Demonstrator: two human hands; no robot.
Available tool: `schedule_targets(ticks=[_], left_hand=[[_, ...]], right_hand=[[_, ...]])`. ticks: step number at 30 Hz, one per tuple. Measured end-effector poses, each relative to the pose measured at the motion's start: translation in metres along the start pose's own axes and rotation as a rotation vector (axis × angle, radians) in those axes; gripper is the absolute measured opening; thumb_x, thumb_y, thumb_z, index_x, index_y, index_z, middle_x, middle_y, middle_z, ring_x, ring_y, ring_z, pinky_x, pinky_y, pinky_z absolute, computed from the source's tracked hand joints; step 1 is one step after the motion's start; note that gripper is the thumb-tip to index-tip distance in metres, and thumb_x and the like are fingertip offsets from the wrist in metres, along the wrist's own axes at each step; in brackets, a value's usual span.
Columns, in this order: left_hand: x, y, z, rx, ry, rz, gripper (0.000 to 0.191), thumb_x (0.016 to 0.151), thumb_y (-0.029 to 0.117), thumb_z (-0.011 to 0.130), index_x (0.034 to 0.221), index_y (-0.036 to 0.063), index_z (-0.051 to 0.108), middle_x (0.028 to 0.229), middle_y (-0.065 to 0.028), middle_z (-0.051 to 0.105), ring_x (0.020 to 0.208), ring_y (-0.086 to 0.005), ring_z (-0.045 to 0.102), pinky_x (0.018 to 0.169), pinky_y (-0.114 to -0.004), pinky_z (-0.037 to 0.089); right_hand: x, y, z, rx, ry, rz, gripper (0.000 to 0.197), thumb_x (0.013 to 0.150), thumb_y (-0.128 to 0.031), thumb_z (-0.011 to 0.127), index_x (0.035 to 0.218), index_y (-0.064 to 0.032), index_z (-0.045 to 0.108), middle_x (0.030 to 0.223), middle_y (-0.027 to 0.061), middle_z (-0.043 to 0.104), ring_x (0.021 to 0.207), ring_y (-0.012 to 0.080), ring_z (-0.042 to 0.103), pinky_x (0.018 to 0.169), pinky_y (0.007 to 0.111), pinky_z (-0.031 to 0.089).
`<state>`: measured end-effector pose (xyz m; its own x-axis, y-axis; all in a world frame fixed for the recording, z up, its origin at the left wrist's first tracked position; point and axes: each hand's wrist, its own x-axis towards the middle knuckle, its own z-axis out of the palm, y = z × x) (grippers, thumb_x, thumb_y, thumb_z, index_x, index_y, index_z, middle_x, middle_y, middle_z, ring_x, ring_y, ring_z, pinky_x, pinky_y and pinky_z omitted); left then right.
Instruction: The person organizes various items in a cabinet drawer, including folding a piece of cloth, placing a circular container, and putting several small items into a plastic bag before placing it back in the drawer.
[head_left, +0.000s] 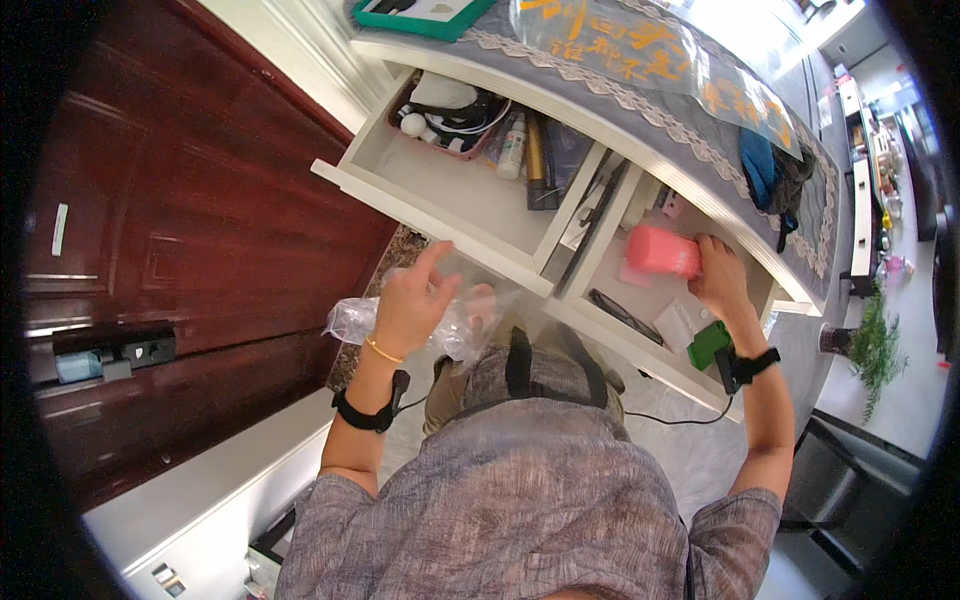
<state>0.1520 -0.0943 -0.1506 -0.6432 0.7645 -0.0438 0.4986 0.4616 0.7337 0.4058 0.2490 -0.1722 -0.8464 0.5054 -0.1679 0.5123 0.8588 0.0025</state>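
Note:
My right hand (721, 279) grips one end of a pink container (664, 252), slightly blurred, over the right section of an open white drawer (622, 289). Near that wrist lie a green packet (705, 345), a small white packet (673, 325) and a black slim object (624, 316) that looks like eyeglasses. My left hand (411, 304) is raised just in front of the left section's front edge, fingers apart, with nothing visible in them. Beneath it is a crumpled clear plastic bag (457, 330); whether the hand touches it cannot be made out.
The drawer's left section holds a basket (469, 154) of cables, a white bottle (512, 150) and a gold-and-black cylinder (537, 161). A grey cloth (570, 64) with lace trim covers the cabinet top, bearing a green tray (450, 28) and dark fabric (780, 176). A red-brown door (202, 225) stands left.

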Motion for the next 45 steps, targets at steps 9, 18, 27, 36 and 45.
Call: schedule_targets(ticks=[9,18,27,36,45], left_hand=[[0.012,-0.037,-0.008,-0.005,0.031,-0.052,0.052,0.078,0.019,0.059,0.127,0.0136,0.043,0.067,-0.0121,0.059,0.061,-0.0309,0.058,0.057,-0.037,0.045],[0.020,-0.043,-0.022,-0.031,-0.026,0.023,0.047,0.079,0.020,0.058,0.125,0.0165,0.046,0.058,-0.0127,0.055,0.055,-0.0310,0.055,0.053,-0.040,0.044],[0.020,-0.062,-0.026,-0.024,-0.012,0.144,0.047,0.080,0.023,0.061,0.124,0.0198,0.048,0.054,-0.0120,0.052,0.048,-0.0268,0.054,0.047,-0.036,0.043],[0.025,-0.062,-0.027,0.018,-0.067,0.114,0.050,0.079,0.025,0.059,0.127,0.0187,0.045,0.051,-0.0128,0.050,0.046,-0.0287,0.051,0.046,-0.039,0.040],[0.034,-0.035,-0.027,0.053,-0.026,0.172,0.042,0.077,0.008,0.059,0.119,0.0083,0.053,0.052,-0.0101,0.049,0.044,-0.0198,0.047,0.046,-0.031,0.038]], right_hand=[[0.005,-0.107,-0.125,0.431,0.185,-0.243,0.065,0.058,-0.017,0.074,0.114,-0.0075,0.045,0.099,0.0141,0.059,0.091,0.0334,0.057,0.076,0.038,0.046],[0.148,-0.255,-0.102,0.091,-0.240,-0.372,0.050,0.061,-0.036,0.069,0.091,0.0020,0.055,0.079,0.0189,0.062,0.078,0.0331,0.060,0.068,0.039,0.047],[0.179,-0.301,-0.039,0.213,-0.123,-0.326,0.038,0.072,-0.025,0.059,0.094,0.0041,0.048,0.081,0.0243,0.061,0.077,0.0377,0.061,0.067,0.044,0.049],[0.137,-0.254,-0.052,0.380,-0.437,-0.273,0.048,0.074,-0.012,0.056,0.119,0.0005,0.044,0.089,0.0242,0.060,0.085,0.0411,0.057,0.075,0.044,0.045],[0.101,-0.216,-0.042,0.834,-0.382,-0.455,0.055,0.070,-0.001,0.044,0.125,0.0029,0.037,0.126,0.0244,0.042,0.114,0.0347,0.045,0.097,0.040,0.035]])
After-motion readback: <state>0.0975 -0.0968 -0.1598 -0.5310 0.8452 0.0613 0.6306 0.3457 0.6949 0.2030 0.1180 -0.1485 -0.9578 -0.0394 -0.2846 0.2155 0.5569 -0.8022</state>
